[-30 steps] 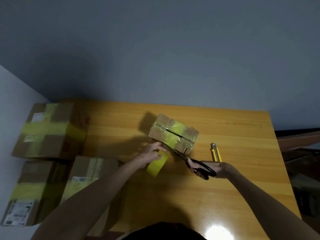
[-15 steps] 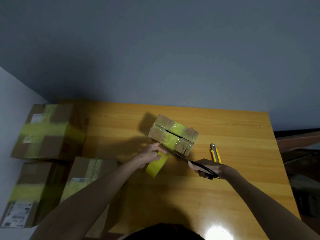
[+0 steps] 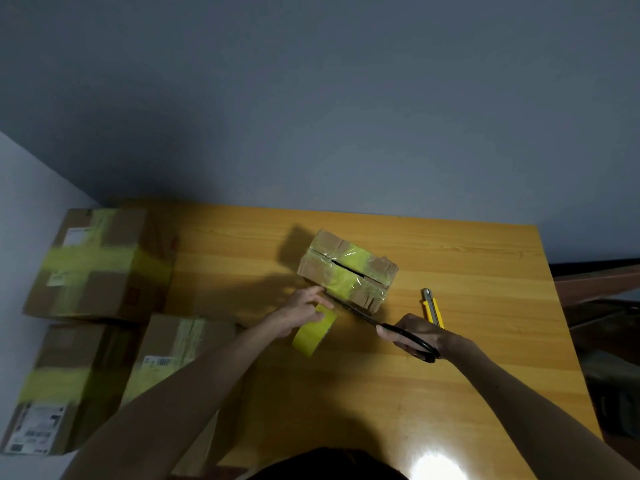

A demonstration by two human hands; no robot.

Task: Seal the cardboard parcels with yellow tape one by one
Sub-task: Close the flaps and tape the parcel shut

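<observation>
Parcel point(image 3: 348, 268); nearby, probable utility knife point(image 3: 432, 306)

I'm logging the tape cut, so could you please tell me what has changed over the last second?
The right hand has squeezed the scissors shut, blades closed beside the small parcel. The left hand still holds the tape roll; the small parcel and utility knife have not moved.

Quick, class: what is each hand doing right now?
Left hand: holds the round yellow tape roll.
Right hand: grips the black-handled metal scissors.
</observation>
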